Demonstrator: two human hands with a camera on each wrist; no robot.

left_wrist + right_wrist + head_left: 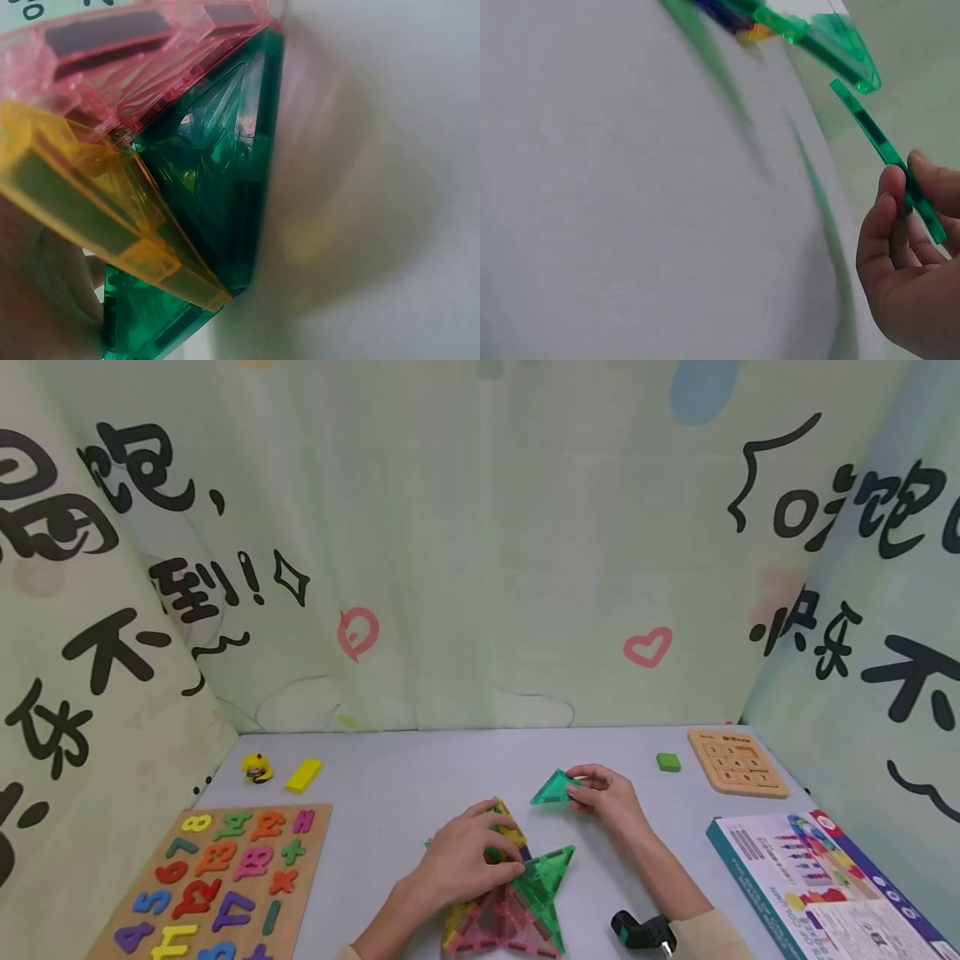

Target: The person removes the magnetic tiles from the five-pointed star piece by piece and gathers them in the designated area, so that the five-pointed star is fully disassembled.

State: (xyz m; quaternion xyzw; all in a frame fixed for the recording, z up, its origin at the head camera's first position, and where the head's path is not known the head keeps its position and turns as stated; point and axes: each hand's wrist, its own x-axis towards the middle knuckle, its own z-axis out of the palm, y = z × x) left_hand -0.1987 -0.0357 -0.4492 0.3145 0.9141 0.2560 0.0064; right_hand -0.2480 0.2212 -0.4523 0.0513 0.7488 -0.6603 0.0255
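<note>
My right hand (611, 802) pinches a green triangular magnetic tile (552, 787) between thumb and fingers, up and to the right of a magnetic tile structure (498, 925). Edge-on, that green tile (870, 129) appears thin and straight in the right wrist view. The structure joins translucent pink, green and yellow tiles, with green points jutting out at its right side. My left hand (467, 858) holds it from the upper left, fingers and thumb bent about its top and hiding part of it. Close up in the left wrist view are its yellow tile (82, 202) and dark green tile (217, 157).
A wooden number board (251, 881) lies at left, with a yellow block (303, 776) and small yellow figure (257, 767) behind. At right are a green block (668, 762), a wooden puzzle board (738, 764), a printed box (832, 885) and a black wrist device (641, 931).
</note>
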